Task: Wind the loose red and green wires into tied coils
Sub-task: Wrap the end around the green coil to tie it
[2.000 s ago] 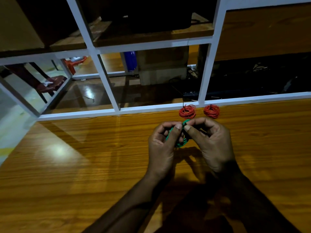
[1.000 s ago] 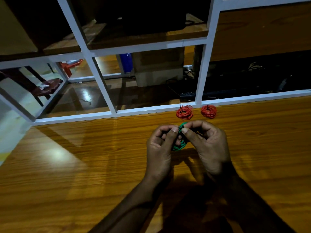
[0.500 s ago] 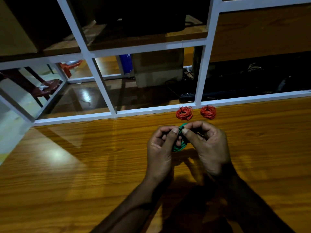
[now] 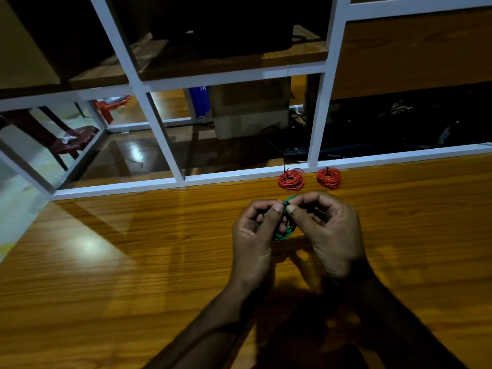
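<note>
A green wire coil [image 4: 282, 234] hangs between my two hands above the wooden table [image 4: 133, 275]. My left hand [image 4: 253, 241] holds the coil's left side, thumb and forefinger meeting at its top. My right hand [image 4: 332, 235] pinches the same spot at the top of the coil from the right. Most of the coil is hidden behind my fingers. Two red wire coils lie at the table's far edge: one [image 4: 291, 179] just beyond my hands, the other [image 4: 329, 177] to its right. Each has a short dark tie end sticking up.
A white metal frame [image 4: 239, 177] runs along the table's far edge, with uprights rising from it. Behind it are shelves, a blue object [image 4: 201, 102], a cardboard box and a dark red chair [image 4: 72, 142] at the left.
My hands stay together on the green coil, with only small finger shifts at its top. The view has drifted slightly; the red coils have not moved.
</note>
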Demonstrator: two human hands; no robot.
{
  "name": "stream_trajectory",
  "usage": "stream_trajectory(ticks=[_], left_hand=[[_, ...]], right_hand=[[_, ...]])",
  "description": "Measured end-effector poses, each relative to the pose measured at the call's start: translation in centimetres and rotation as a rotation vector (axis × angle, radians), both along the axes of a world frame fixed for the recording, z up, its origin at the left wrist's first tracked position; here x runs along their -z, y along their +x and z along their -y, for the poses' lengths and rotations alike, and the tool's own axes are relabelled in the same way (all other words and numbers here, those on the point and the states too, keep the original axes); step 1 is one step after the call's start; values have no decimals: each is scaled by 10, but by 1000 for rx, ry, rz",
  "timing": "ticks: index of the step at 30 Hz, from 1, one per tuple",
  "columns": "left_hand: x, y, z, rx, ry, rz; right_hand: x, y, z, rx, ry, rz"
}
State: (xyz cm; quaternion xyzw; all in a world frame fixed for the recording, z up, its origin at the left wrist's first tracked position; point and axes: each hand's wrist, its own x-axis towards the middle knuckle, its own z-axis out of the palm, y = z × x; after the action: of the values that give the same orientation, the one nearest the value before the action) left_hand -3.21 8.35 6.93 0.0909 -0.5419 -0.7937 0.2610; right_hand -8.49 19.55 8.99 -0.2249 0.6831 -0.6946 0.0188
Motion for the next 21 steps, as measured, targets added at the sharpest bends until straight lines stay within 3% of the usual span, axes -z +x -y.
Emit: stream_trajectory(ticks=[9, 15, 21], left_hand=[[2, 0, 0, 7, -9, -3], [2, 0, 2, 9, -6, 15], [1, 0, 4, 29, -26, 14]], right_hand=[[-7, 5, 2, 138, 199, -285], [-4, 0, 2, 94, 108, -165], [-8, -2, -2, 61, 153, -225]])
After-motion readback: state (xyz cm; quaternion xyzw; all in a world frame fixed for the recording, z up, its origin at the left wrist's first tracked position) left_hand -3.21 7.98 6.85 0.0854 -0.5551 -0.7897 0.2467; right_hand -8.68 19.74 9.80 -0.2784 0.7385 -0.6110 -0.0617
